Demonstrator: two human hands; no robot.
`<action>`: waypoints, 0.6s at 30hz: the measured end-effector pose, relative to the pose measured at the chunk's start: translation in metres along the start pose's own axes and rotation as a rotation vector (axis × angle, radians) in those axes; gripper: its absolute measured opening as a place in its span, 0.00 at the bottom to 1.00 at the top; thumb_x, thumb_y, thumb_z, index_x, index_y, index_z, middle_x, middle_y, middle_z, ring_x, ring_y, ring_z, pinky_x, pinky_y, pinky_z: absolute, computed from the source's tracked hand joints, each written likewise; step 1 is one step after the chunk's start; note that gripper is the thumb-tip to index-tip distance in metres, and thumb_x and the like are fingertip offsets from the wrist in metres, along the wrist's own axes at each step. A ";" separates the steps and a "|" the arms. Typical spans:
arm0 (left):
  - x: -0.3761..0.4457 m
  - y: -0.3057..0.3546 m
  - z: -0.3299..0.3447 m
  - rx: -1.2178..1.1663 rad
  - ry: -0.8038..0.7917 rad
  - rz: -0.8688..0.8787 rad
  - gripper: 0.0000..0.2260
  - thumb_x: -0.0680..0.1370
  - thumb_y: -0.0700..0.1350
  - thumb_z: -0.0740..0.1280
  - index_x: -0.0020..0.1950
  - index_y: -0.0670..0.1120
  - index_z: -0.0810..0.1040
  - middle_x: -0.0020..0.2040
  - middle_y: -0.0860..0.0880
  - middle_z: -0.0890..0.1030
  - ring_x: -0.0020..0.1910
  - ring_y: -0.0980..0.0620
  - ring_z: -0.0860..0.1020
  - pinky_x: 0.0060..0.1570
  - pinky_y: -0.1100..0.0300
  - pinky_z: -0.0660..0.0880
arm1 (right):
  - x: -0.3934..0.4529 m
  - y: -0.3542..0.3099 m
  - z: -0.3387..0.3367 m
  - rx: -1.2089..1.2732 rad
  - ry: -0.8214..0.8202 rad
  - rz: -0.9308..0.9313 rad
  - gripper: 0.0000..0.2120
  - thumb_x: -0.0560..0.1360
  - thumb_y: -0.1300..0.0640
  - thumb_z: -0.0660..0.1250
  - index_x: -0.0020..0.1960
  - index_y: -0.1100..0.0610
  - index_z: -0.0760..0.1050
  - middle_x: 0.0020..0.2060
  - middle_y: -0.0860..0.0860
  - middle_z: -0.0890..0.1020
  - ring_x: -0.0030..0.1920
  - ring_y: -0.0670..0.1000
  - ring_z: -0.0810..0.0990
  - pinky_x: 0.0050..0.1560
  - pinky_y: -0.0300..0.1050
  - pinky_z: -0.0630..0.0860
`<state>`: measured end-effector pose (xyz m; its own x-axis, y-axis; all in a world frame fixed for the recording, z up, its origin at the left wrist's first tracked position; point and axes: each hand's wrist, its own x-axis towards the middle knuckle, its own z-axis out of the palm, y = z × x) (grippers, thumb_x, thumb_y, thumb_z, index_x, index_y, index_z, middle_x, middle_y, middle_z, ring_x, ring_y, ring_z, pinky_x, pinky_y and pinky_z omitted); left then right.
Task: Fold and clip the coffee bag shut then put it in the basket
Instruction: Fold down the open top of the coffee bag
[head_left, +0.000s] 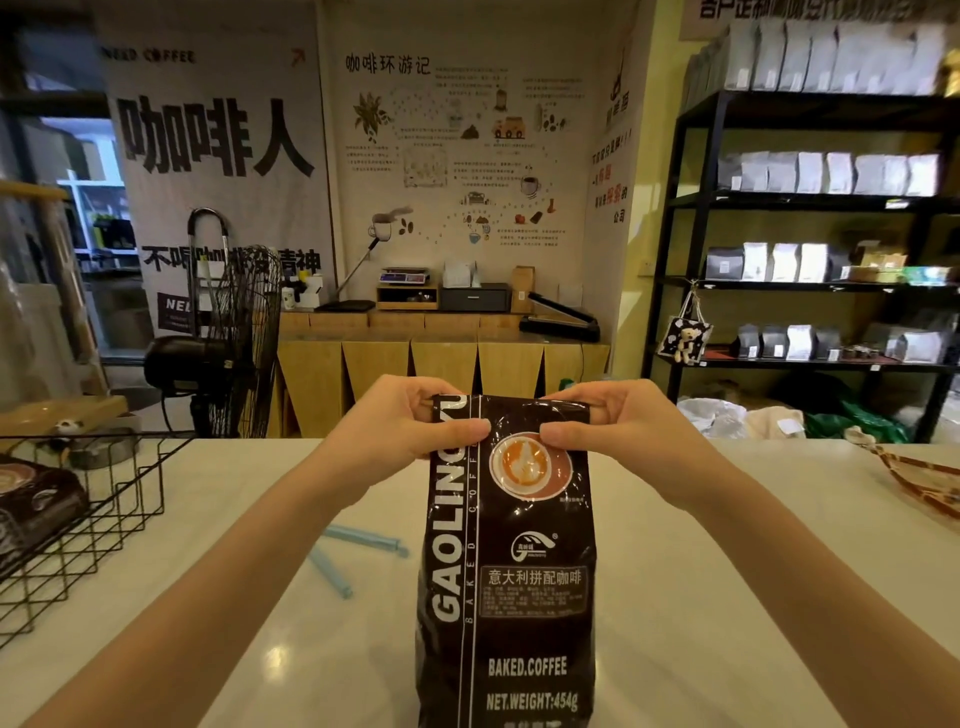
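Observation:
A dark brown coffee bag with white lettering stands upright on the white counter in the middle of the view. My left hand pinches its top left corner, thumb in front and fingers behind. My right hand pinches the top right corner the same way. The bag's top edge runs flat between the two hands. A light blue bag clip lies open on the counter, left of the bag. A black wire basket stands at the left edge with another coffee bag inside.
The white counter stretches across the view. A patterned orange-brown item lies at its right edge. Behind the counter are a standing fan, a wooden bench with a scale and a sealer, and black shelves of coffee bags.

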<state>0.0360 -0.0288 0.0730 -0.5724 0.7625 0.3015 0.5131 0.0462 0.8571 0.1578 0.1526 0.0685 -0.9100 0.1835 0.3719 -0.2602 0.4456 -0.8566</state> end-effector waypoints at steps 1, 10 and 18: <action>0.000 0.000 0.000 -0.006 -0.008 -0.026 0.11 0.67 0.47 0.71 0.46 0.45 0.78 0.33 0.50 0.85 0.36 0.52 0.84 0.36 0.62 0.80 | 0.000 -0.001 0.000 -0.021 0.009 0.013 0.08 0.68 0.57 0.70 0.47 0.51 0.78 0.40 0.51 0.86 0.42 0.50 0.85 0.41 0.41 0.81; -0.005 -0.001 -0.001 -0.064 -0.070 -0.162 0.32 0.58 0.58 0.71 0.59 0.46 0.75 0.51 0.45 0.83 0.56 0.45 0.78 0.58 0.38 0.71 | -0.007 -0.007 0.000 -0.127 0.015 0.078 0.05 0.70 0.51 0.67 0.45 0.46 0.78 0.46 0.47 0.80 0.49 0.48 0.79 0.50 0.42 0.76; -0.007 -0.011 0.012 -0.202 0.045 -0.006 0.16 0.64 0.49 0.69 0.49 0.43 0.79 0.38 0.48 0.85 0.39 0.51 0.83 0.40 0.61 0.79 | -0.007 0.004 0.003 0.075 -0.024 0.103 0.11 0.63 0.49 0.68 0.43 0.52 0.81 0.39 0.49 0.86 0.44 0.48 0.83 0.48 0.42 0.76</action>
<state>0.0418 -0.0271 0.0564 -0.6050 0.7330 0.3109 0.3737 -0.0834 0.9238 0.1624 0.1507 0.0618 -0.9402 0.2040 0.2727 -0.1873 0.3588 -0.9144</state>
